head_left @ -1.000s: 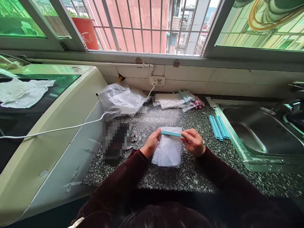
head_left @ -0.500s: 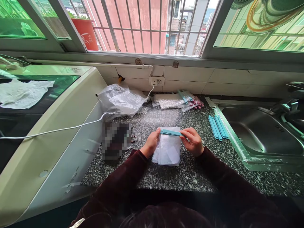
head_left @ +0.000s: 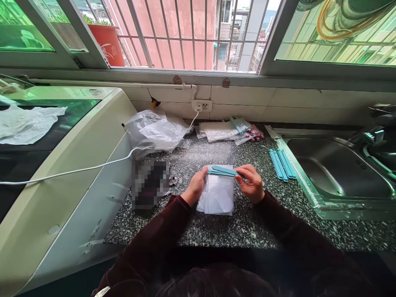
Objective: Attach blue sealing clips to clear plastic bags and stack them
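Observation:
A small stack of clear plastic bags [head_left: 218, 198] lies on the counter in front of me. My left hand [head_left: 195, 185] is closed on the bags' upper left edge, its thumb by the left end of some light-blue bag clips [head_left: 223, 170]. These long, thin clips lie across the top of the bags, slightly fanned apart. Between thumb and fingers, my right hand [head_left: 250, 182] pinches their right end. Exactly how many clips are there I cannot tell.
More blue clips [head_left: 282, 165] lie beside the metal sink [head_left: 328, 165]. Bags with blue and pink clips [head_left: 222, 131] rest by the wall. Left of them are a crumpled plastic bag [head_left: 161, 130] and a white cable [head_left: 102, 165]. A blurred-out dark object [head_left: 150, 184] sits left of my hands.
The blue clips have spread apart, the upper one now angled away from the lower at its left end. Both hands keep nearly the same place; the view has shifted slightly.

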{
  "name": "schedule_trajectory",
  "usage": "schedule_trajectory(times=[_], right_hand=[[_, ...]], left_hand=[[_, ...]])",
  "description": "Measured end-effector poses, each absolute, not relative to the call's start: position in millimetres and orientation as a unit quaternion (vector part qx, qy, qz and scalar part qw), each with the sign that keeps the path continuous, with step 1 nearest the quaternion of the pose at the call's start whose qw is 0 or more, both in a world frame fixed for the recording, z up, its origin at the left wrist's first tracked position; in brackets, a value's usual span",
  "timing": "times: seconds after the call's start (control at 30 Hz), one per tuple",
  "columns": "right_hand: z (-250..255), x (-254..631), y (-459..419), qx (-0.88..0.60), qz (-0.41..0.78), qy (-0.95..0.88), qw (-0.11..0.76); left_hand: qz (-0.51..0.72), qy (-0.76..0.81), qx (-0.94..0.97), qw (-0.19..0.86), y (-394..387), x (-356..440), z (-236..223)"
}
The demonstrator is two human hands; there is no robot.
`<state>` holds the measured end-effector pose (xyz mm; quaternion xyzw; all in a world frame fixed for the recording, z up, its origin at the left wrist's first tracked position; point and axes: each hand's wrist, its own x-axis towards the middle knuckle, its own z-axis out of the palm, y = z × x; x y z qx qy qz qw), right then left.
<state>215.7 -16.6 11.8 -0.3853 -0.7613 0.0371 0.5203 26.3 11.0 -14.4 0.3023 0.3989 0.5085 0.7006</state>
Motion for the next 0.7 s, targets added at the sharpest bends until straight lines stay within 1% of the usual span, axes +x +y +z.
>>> schedule_trajectory(times=[0.3, 0.6, 0.7], right_hand=[[17, 216, -17, -0.381, 0.003, -0.754, 0.536], [15, 221, -15, -0.405, 0.005, -0.724, 0.558], [14, 224, -14, -0.418, 0.000, -0.713, 0.563]], left_hand=[[0.499, 0.416, 0.301, 0.698, 8, 28, -4], [0.515, 0.396, 0.274, 0.709, 13, 27, -15], [0.533, 0.404, 0.277, 0.690, 14, 26, -15]])
